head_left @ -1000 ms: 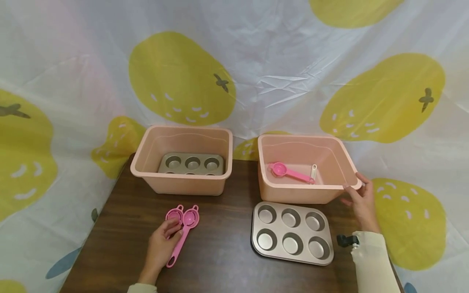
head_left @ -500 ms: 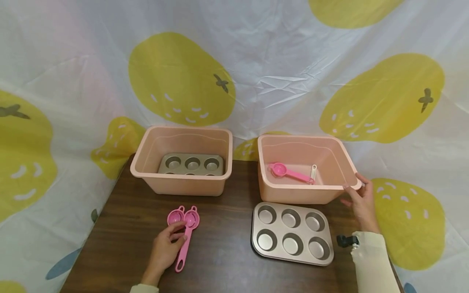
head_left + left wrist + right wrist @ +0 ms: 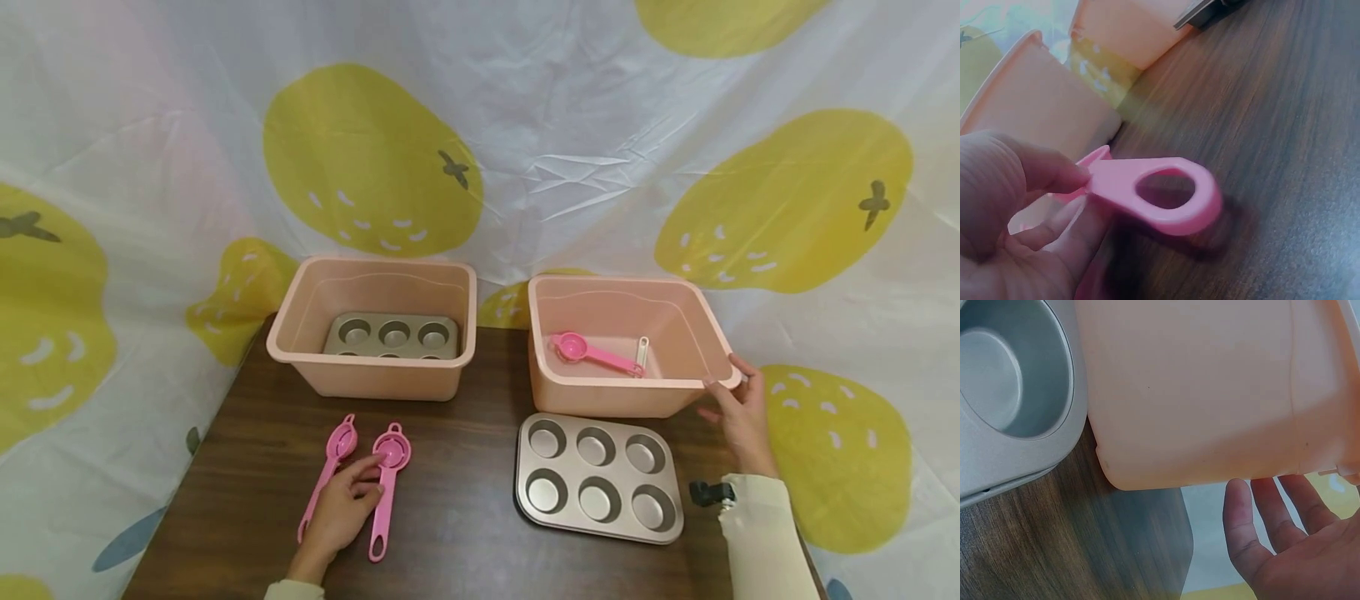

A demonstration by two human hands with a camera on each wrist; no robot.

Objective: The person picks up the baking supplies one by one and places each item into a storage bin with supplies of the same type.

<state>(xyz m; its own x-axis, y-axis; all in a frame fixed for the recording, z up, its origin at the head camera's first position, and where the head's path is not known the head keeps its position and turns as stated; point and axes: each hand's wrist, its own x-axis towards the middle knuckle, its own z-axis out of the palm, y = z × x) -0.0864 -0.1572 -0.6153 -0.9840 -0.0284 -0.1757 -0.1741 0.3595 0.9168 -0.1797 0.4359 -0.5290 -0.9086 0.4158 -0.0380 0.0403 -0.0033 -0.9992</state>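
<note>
My left hand (image 3: 342, 510) pinches the handle of a pink egg separator (image 3: 382, 510) over the table; in the left wrist view thumb and fingertips meet on the handle (image 3: 1121, 181), near its holed end. A second pink egg separator (image 3: 325, 479) lies at a slant to the left, partly behind that hand. My right hand (image 3: 745, 421) holds the near right corner of the right pink bin (image 3: 622, 398) at its rim; in the right wrist view several fingers stretch below the bin wall (image 3: 1197, 394). Inside that bin are another pink egg separator (image 3: 600, 357) and a small whitish handled piece (image 3: 642, 352).
A muffin tin (image 3: 597, 477) lies on the brown table (image 3: 450, 517) before the right bin. The left pink bin (image 3: 382, 379) holds another muffin tin (image 3: 393, 335). Behind them hangs a lemon-printed sheet (image 3: 570, 125).
The two egg separators have come apart: the left one now slants leftward and has tipped over, the held one has shifted right with my left hand. The right hand stays put.
</note>
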